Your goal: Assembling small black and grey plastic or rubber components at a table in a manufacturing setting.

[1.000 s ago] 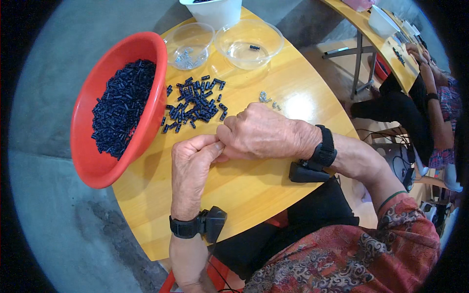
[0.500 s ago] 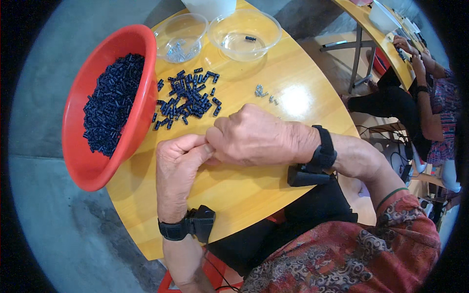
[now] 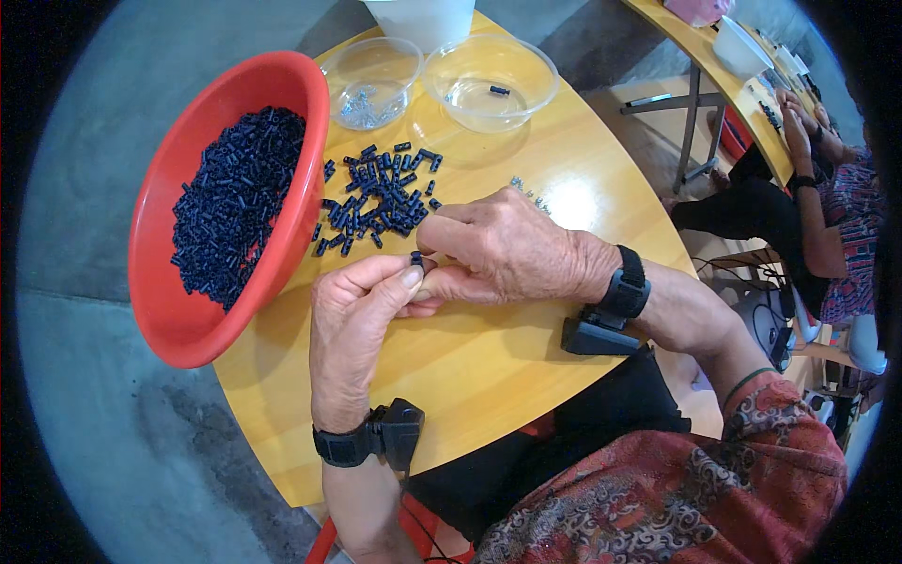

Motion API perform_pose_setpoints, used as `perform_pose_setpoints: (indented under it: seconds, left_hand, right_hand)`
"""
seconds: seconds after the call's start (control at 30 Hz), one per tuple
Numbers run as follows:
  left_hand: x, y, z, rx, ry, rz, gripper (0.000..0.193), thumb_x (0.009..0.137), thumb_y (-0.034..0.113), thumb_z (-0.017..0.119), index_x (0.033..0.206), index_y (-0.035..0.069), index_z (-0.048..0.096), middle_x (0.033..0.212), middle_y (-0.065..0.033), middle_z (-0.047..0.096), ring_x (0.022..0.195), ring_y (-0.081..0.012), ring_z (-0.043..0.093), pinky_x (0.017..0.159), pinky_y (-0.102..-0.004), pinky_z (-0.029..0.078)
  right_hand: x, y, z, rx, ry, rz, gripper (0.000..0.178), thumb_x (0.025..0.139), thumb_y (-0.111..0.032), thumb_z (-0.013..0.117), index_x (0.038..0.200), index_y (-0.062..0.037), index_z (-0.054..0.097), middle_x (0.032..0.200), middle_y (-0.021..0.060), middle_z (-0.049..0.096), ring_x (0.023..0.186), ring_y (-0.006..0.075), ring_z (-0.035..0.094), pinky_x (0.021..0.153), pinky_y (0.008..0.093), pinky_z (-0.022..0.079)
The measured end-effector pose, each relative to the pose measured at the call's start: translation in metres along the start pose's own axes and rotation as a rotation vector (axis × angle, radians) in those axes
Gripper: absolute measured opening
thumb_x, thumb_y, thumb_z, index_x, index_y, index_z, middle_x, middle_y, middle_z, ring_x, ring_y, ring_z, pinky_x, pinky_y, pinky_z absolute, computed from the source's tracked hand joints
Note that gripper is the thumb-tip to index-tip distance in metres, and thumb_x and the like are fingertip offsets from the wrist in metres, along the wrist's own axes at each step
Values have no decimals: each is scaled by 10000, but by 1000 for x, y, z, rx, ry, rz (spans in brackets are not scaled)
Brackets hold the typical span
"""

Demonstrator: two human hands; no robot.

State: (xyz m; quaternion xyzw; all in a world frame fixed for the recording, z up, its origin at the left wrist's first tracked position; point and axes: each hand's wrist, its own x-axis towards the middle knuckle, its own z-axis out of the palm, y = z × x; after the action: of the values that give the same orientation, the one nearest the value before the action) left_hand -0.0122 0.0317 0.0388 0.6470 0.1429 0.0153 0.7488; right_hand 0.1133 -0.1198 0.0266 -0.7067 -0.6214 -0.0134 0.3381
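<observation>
— Held where? Pointing which way?

— Small dark piece [image 3: 416,258], pinched between fingertips of both hands, just above the yellow table [image 3: 489,376]. Mostly hidden by skin; only a dark end showing, poking up and away from the fingers. Long axis: cannot tell for sure.

— State of the hands?

— Left hand [image 3: 352,324] curled, thumb and forefinger closed onto the piece from below. Right hand [image 3: 512,249] knuckles up, fingers bent and closed tight onto the same spot from the right. Both fingertips touching, no gap visible.

— Just beyond the fingers?

— Loose heap of dark pieces [image 3: 381,193] on the table, lying every which way, near the fingertips on the far side. Left of that, red bowl [image 3: 188,329] tilted, rim just beside the heap, full of more dark pieces. Further off, two clear bowls: one [image 3: 376,80] with small silvery bits, one [image 3: 493,85] with a single dark piece. Few silvery bits [image 3: 528,193] on the table beyond the right knuckles.

— Anything in the way?

— Only the right hand itself, covering most of the pinch. Black wrist devices on both wrists, well back from the fingers.
</observation>
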Motion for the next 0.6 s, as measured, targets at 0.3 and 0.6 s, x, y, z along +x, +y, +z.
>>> perform_pose_setpoints:
  seconds: [0.3,0.6]
  left_hand:
    - [2,-2,2,66,-1,-41,190,868,90,577,929,-72,655,807,-120,679,697,-148,652,674,-251,535]
    - [1,-3,2,93,24,-66,179,863,83,586,912,-71,663,787,-122,680,676,-148,648,657,-254,531]
  right_hand:
    - [-1,-7,2,-204,-74,-52,284,806,-305,603,767,-42,504,654,123,597,592,307,625,521,398,503]
    - [-2,-8,0,-188,-120,-12,277,837,-297,557,777,-30,518,668,137,612,596,309,630,522,399,504]
